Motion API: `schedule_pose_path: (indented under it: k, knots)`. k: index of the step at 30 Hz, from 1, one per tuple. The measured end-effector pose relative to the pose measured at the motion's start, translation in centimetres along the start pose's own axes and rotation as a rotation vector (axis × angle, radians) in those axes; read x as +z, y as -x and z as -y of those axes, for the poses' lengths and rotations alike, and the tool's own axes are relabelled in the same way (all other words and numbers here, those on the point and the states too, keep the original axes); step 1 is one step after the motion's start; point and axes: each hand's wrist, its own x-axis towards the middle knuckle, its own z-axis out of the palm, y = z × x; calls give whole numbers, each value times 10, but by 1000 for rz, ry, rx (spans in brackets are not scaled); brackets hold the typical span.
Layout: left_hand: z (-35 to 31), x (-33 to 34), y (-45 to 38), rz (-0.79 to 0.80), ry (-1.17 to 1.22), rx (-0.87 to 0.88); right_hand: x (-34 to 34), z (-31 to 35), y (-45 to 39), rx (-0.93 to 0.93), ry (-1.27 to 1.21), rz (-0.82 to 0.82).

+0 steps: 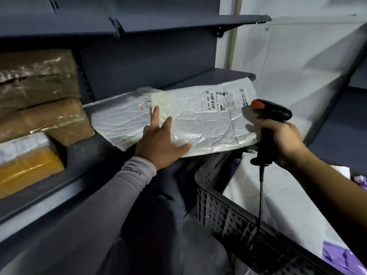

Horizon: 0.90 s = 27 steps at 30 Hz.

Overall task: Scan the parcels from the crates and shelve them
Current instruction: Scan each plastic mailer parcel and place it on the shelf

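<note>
Left hand (160, 139) lies flat, fingers spread, on white parcel (200, 120); right hand (286, 139) grips scanner (272, 116).

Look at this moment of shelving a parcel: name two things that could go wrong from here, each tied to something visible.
1. The white mailer overhangs the shelf edge, with only the left hand flat on it; it might slide off toward the crate.
2. The right hand grips the barcode scanner, whose dangling cable could snag on the crate.
</note>
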Motion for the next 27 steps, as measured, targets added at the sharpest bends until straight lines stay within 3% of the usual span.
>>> schedule_pose_path:
  k: [13, 27]
  knots:
    - [70, -31, -20, -166, -333, -140, 123, -5, -35, -31, -28, 110]
    - [114, -29, -60, 159, -303, -419, 208, -29, -66, 16, -41, 192]
